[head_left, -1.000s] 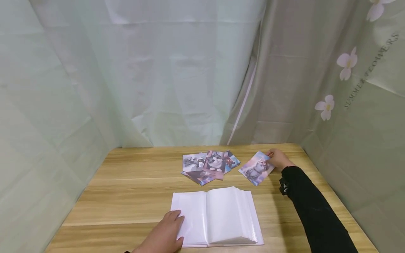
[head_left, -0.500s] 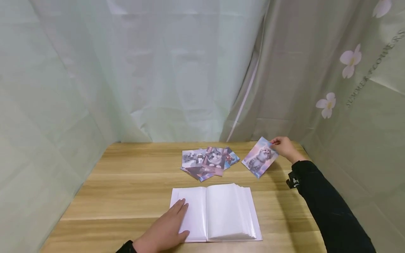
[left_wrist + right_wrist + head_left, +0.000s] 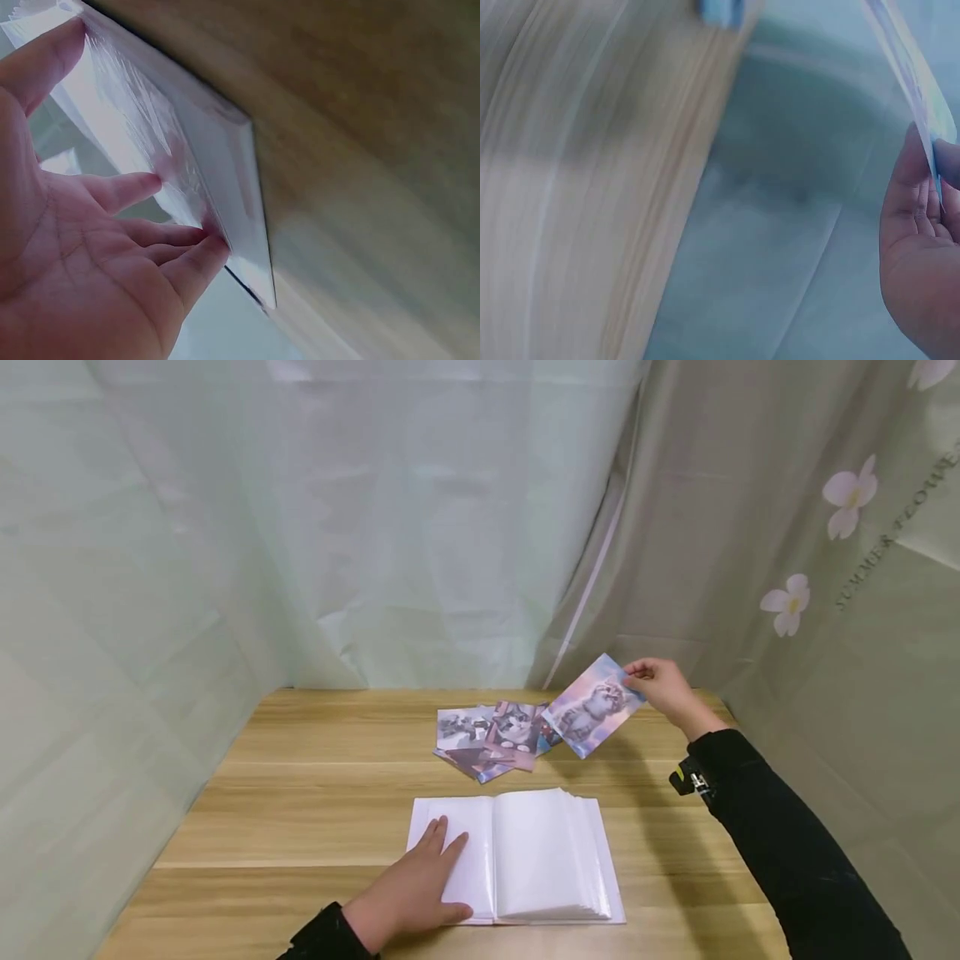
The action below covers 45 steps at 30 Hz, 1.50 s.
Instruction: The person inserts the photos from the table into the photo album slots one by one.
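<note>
A photo card of a kitten in pink and blue (image 3: 592, 710) hangs above the table, its corner pinched between the thumb and fingers of my right hand (image 3: 663, 689). The right wrist view shows the same card (image 3: 915, 75) nearly edge-on. My left hand (image 3: 412, 885) rests with spread fingers on the left page of an open white photo album (image 3: 540, 852). In the left wrist view, its fingertips (image 3: 196, 259) touch the clear sleeve on the album page (image 3: 139, 97). Behind the album, several cat picture cards (image 3: 513, 727) lie overlapping; the held card partly covers the pile's right end.
The wooden table (image 3: 315, 777) carries the album near its front and the card pile toward the back. Pale curtains (image 3: 435, 527) stand along the back and both sides; the right one bears flowers (image 3: 787, 603) and lettering.
My right hand has lifted the kitten card off the table and brought it leftward, toward the pile. My left hand has slid further onto the album's left page.
</note>
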### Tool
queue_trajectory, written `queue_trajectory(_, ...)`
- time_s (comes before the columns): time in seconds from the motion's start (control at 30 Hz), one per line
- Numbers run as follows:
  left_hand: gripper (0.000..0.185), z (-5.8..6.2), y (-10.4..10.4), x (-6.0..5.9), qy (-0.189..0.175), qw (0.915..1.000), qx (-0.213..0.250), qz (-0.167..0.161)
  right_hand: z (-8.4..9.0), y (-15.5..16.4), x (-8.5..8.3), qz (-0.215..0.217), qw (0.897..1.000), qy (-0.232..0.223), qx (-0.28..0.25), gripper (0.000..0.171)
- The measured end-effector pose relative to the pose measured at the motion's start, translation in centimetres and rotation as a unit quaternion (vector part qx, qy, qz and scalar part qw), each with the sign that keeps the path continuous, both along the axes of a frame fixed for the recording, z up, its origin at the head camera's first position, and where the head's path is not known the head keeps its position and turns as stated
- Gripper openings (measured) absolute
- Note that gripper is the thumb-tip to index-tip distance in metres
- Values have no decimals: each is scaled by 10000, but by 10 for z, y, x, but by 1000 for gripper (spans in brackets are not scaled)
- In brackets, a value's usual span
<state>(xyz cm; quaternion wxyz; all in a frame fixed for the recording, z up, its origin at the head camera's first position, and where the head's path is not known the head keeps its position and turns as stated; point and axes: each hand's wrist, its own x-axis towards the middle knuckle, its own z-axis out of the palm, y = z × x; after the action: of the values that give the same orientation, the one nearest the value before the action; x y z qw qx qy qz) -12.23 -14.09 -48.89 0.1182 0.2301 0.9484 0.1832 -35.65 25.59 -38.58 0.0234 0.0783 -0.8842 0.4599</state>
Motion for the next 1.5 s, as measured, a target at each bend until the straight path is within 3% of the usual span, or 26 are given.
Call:
queue_trajectory(0.23,93,-2,-1,3,163,9998,-107,-44,1,-71,0,343,9949,-315,-892,20)
queue_trajectory(0.57,92,-8,1,7,282,9991,-290,-95,-22,-158,5,725,9915,-704,-814,12)
queue_trajectory(0.9,92,-5,5,8,467,9982,-291,-240,-45,-184,6,822,9864,-1086,-918,13)
queue_trajectory(1.13,93,-2,6,9,466,9983,-258,-224,-49,-189,8,655,9817,-1406,-1103,10)
queue_trajectory(1.5,88,-3,6,12,403,9986,-315,-152,-54,-195,11,655,9816,-1454,-1047,14)
